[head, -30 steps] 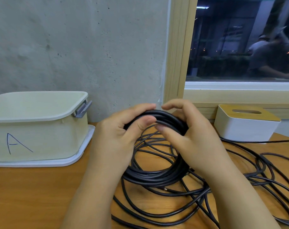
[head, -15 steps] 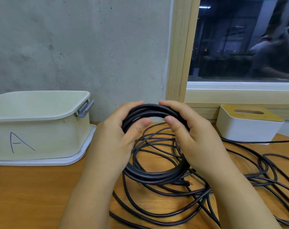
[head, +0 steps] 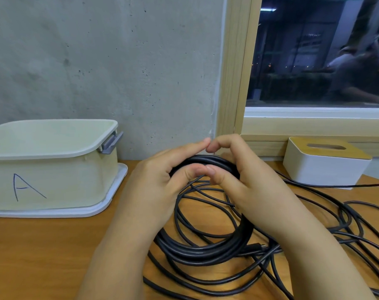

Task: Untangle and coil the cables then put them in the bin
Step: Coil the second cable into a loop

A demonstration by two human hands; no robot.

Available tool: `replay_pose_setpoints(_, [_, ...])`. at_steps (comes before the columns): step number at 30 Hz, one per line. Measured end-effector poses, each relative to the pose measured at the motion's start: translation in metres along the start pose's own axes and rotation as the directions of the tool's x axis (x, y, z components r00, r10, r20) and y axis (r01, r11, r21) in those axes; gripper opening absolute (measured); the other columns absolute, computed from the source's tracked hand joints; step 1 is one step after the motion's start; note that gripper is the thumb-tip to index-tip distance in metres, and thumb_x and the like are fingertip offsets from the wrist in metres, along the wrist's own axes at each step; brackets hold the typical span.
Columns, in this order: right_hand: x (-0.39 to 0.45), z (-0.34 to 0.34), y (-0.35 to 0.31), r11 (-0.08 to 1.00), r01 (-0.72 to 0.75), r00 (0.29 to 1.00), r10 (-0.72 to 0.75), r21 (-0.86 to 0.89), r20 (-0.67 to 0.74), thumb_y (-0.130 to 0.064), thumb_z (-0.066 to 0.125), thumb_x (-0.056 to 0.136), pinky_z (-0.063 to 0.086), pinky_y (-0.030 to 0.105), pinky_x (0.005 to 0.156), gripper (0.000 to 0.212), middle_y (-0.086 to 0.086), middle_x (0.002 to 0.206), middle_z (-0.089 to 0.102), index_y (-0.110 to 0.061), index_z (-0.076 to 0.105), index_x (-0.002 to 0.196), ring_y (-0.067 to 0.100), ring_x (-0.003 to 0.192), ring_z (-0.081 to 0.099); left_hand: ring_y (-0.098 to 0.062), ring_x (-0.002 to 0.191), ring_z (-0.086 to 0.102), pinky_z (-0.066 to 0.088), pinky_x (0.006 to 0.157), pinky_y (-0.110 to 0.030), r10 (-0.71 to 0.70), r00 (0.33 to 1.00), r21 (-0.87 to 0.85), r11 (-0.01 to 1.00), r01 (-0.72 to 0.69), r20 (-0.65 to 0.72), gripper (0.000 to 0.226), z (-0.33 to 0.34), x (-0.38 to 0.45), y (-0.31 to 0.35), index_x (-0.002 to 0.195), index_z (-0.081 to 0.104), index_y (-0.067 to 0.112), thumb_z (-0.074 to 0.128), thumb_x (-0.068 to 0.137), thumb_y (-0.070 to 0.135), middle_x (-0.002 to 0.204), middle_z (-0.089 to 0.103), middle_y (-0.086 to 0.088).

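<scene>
Both hands, left hand [head: 160, 180] and right hand [head: 247, 180], had fingers curled around the coil [head: 206, 245] above the table [head: 32, 245] (bin [head: 54, 169] well left); loose cables [head: 346, 224] could snag it.

two hands: one left hand [head: 154, 191] and one right hand [head: 247, 182]. one black coil of cable [head: 206, 247], plus loose black cable strands [head: 346, 215] too tangled together to count as separate cables. one cream bin [head: 54, 176], marked with one letter, on one white lid or tray [head: 110, 207]. one white box with a wooden top [head: 327, 165]. one wooden table [head: 43, 256]. one window [head: 318, 53].
</scene>
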State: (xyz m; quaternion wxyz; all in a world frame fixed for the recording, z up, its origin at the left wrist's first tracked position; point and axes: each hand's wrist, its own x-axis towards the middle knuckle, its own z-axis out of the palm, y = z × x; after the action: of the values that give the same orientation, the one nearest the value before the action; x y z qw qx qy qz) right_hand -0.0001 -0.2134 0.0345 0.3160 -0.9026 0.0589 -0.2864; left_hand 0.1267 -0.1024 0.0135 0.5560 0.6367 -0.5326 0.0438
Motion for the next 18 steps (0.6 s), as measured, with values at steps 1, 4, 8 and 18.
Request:
replay_pose_setpoints(1, [0.000,0.000,-0.001,1.000,-0.003,1.000,0.003,0.006,-0.009,-0.055,0.041,0.080,0.046,0.013,0.063,0.028,-0.027,0.092,0.057,-0.043,0.038,0.106,-0.004,0.074,0.058,0.006,0.113,0.054,0.045,0.092,-0.019,-0.002,1.000,0.006,1.000,0.002,-0.008,0.035,0.000,0.000,0.000,0.116,0.056,0.055,0.053,0.082,0.050,0.115,0.062,0.029])
replay_pose_setpoints(4, [0.000,-0.001,-0.001,0.999,-0.009,1.000,0.010,0.034,-0.017,-0.047,0.047,0.086,0.048,0.015,0.063,0.021,-0.026,0.094,0.058,-0.054,0.039,0.104,-0.002,0.073,0.060,0.008,0.106,0.057,0.042,0.087,-0.009,-0.006,0.996,0.011,1.000,0.007,-0.094,0.026,-0.001,0.001,0.001,0.109,0.064,0.049,0.056,0.086,0.039,0.107,0.065,0.029])
replay_pose_setpoints(8, [0.000,-0.003,-0.003,0.998,-0.018,0.999,0.020,0.066,-0.025,-0.052,0.043,0.082,0.052,0.023,0.065,0.030,-0.022,0.097,0.058,-0.064,0.035,0.108,0.003,0.073,0.061,0.012,0.095,0.059,0.038,0.077,-0.002,-0.028,0.970,-0.008,1.000,0.027,-0.242,0.014,-0.004,0.001,0.006,0.099,0.063,0.046,0.056,0.088,0.040,0.099,0.064,0.033])
replay_pose_setpoints(18, [0.001,0.002,0.003,0.999,0.022,0.993,-0.019,0.026,-0.116,-0.056,0.031,0.084,0.043,0.025,0.054,0.031,-0.016,0.070,0.057,-0.060,0.039,0.114,0.008,0.060,0.053,0.012,0.076,0.058,0.039,0.066,-0.004,-0.076,0.931,-0.078,0.996,0.051,-0.358,0.019,-0.002,0.003,0.013,0.095,0.062,0.044,0.049,0.083,0.046,0.081,0.063,0.036])
